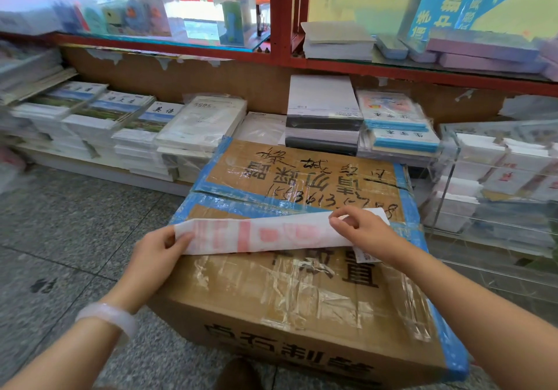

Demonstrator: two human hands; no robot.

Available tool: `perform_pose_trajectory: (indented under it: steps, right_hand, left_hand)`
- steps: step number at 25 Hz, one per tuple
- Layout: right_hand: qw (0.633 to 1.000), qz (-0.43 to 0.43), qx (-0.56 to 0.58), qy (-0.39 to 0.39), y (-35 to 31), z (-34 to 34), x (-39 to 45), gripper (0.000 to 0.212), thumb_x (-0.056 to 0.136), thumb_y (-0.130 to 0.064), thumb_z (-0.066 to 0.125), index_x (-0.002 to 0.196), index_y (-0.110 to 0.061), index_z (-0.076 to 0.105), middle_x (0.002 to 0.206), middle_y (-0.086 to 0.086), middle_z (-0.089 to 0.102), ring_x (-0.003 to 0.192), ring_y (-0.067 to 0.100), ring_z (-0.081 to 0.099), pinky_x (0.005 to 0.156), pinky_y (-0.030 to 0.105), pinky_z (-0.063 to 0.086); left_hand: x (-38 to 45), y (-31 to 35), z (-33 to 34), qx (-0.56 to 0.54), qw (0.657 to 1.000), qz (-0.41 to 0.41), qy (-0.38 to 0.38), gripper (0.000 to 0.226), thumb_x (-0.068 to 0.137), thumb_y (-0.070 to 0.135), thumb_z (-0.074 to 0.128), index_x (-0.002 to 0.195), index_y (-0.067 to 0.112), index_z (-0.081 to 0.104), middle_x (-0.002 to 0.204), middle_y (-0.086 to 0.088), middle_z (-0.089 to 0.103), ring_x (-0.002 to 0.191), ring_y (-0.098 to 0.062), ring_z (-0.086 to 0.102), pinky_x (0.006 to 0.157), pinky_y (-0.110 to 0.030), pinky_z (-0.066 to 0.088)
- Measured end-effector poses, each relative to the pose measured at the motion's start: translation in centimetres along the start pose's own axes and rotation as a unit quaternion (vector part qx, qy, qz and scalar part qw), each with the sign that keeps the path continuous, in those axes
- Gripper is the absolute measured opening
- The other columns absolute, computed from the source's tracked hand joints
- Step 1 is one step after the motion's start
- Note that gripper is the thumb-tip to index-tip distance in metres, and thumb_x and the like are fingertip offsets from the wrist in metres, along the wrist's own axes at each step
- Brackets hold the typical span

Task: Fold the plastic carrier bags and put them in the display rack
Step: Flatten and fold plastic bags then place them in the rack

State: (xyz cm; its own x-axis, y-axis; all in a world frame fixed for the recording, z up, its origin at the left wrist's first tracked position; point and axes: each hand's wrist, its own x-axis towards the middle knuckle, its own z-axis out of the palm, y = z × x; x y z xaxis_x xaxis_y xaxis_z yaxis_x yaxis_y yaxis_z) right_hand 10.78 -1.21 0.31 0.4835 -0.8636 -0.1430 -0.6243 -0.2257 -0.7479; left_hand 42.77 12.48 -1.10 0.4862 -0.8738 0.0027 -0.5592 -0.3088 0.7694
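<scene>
Setting: Stationery shop aisle, a speckled stone floor [90, 223] underfoot, red-framed shelving [280, 15] behind, stacks of exercise books [120, 129] low against the wall.
Surface: a taped cardboard box [302, 293] with handwritten characters serves as the worktop.
Bag: one white carrier bag [256, 235] with pink print lies across the middle of the box top as a long band, spanning from one grip to the other; its far edge is raised and curling over toward the person.
Left grip: the person's left hand [157, 256], a pale bangle [105, 318] on its wrist, pinches the band's end between thumb and fingers, closed narrowly on the plastic just past the box's left edge.
Right grip: the right hand [365, 232] pinches the lifted edge at the other end, fingertips [339, 223] tight on the film, knuckles up.
Stage: mid-fold, by the look of it; no folded bag is seen placed anywhere.
Risk: thin film is slippery, so an uneven pull between the two grips could skew the crease or let one end slide free; trapped air may make the layers spring open once released.
Also near: a clear acrylic rack [498, 178] stands beyond the right grip; whether it is the display rack cannot be told.
</scene>
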Motion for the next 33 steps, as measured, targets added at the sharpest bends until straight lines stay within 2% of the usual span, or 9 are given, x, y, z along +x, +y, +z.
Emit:
perform_pose_trajectory:
  steps: [5, 10, 13, 16, 18, 23, 26, 29, 33]
  right_hand:
    - [0.998, 0.049, -0.031, 0.038, 0.2, 0.9, 1.8, 0.021, 0.092, -0.023, 0.058, 0.113, -0.018, 0.057, 0.088, -0.004, 0.059, 0.080, 0.010, 0.054, 0.067, 0.023, 0.043]
    - [0.978, 0.088, -0.050, 0.180, 0.1, 2.4, 2.5, 0.035, 0.093, -0.019, 0.056, 0.127, -0.018, 0.052, 0.087, -0.003, 0.060, 0.085, 0.017, 0.057, 0.068, 0.029, 0.041]
    - [0.931, -0.104, -0.169, 0.307, -2.4, 4.7, 1.5, 0.036, 0.087, -0.002, 0.057, 0.122, -0.007, 0.058, 0.118, 0.011, 0.059, 0.109, 0.030, 0.055, 0.085, 0.041, 0.049]
    - [0.931, -0.204, -0.300, 0.024, -5.9, 8.8, 1.7, 0.047, 0.099, -0.033, 0.034, 0.146, -0.027, 0.031, 0.157, 0.005, 0.019, 0.144, 0.029, 0.013, 0.114, 0.060, 0.007]
    - [0.917, -0.182, -0.345, -0.082, -6.3, 10.6, 2.6, 0.066, 0.089, -0.061, -0.003, 0.149, -0.038, 0.010, 0.159, -0.004, -0.003, 0.146, 0.024, -0.012, 0.111, 0.058, -0.015]
    - [0.925, -0.162, -0.328, -0.106, -5.0, 11.8, 3.5, 0.088, 0.065, -0.064, -0.018, 0.148, -0.044, 0.003, 0.158, -0.010, -0.009, 0.145, 0.023, -0.015, 0.109, 0.058, -0.016]
    - [0.925, -0.162, -0.328, -0.101, -5.0, 11.8, 3.4, 0.087, 0.067, -0.066, -0.019, 0.148, -0.043, 0.000, 0.158, -0.010, -0.009, 0.145, 0.022, -0.015, 0.110, 0.058, -0.016]
    - [0.926, -0.156, -0.325, -0.107, -4.8, 12.1, 3.5, 0.083, 0.075, -0.068, -0.020, 0.150, -0.037, -0.002, 0.158, -0.012, -0.009, 0.145, 0.021, -0.015, 0.110, 0.059, -0.015]
    - [0.919, -0.147, -0.348, -0.110, -4.2, 10.9, 3.8, 0.060, 0.093, -0.059, -0.001, 0.149, -0.039, -0.001, 0.158, -0.011, -0.011, 0.145, 0.015, -0.015, 0.111, 0.054, -0.016]
  left_hand:
    - [1.5, 0.4, 1.1, 0.090, 0.990, -0.083, 0.067, 0.020, 0.088, 0.024, 0.055, 0.080, 0.008, 0.064, 0.076, -0.008, 0.065, 0.079, -0.030, 0.060, 0.070, -0.041, 0.046]
    - [1.5, 1.2, 1.5, 0.128, 0.984, -0.085, 0.092, 0.012, 0.086, 0.017, 0.054, 0.077, 0.010, 0.057, 0.067, -0.001, 0.054, 0.063, -0.020, 0.047, 0.052, -0.030, 0.032]
    - [1.4, 0.8, 1.7, 0.132, 0.983, -0.083, 0.101, 0.014, 0.085, 0.019, 0.053, 0.084, 0.006, 0.058, 0.074, -0.009, 0.060, 0.069, -0.027, 0.053, 0.061, -0.036, 0.041]
    - [1.2, 0.9, 1.8, 0.134, 0.983, -0.083, 0.098, 0.010, 0.084, 0.018, 0.054, 0.086, 0.009, 0.052, 0.080, -0.011, 0.060, 0.075, -0.031, 0.053, 0.067, -0.040, 0.044]
    - [1.0, 1.3, 1.8, 0.147, 0.982, -0.081, 0.086, 0.011, 0.083, 0.015, 0.055, 0.088, 0.011, 0.046, 0.083, -0.012, 0.058, 0.076, -0.031, 0.052, 0.069, -0.040, 0.045]
    - [1.2, 2.4, 2.6, 0.292, 0.952, 0.031, 0.084, 0.037, 0.069, 0.001, 0.064, 0.102, 0.001, 0.048, 0.104, -0.020, 0.051, 0.093, -0.040, 0.051, 0.076, -0.048, 0.041]
    - [2.0, 4.2, 5.5, 0.309, 0.930, 0.191, 0.053, 0.052, 0.076, 0.004, 0.065, 0.126, -0.002, 0.051, 0.137, -0.026, 0.044, 0.125, -0.042, 0.043, 0.103, -0.054, 0.032]
    - [2.4, 4.6, 8.3, 0.355, 0.918, 0.170, -0.055, 0.051, 0.102, 0.030, 0.019, 0.150, 0.013, 0.014, 0.158, -0.003, 0.005, 0.146, -0.017, 0.001, 0.116, -0.038, -0.004]
    - [2.1, 1.5, 7.3, 0.406, 0.907, 0.084, -0.068, 0.070, 0.088, 0.051, -0.012, 0.150, 0.019, -0.003, 0.158, 0.000, -0.006, 0.145, -0.013, -0.010, 0.114, -0.035, -0.012]
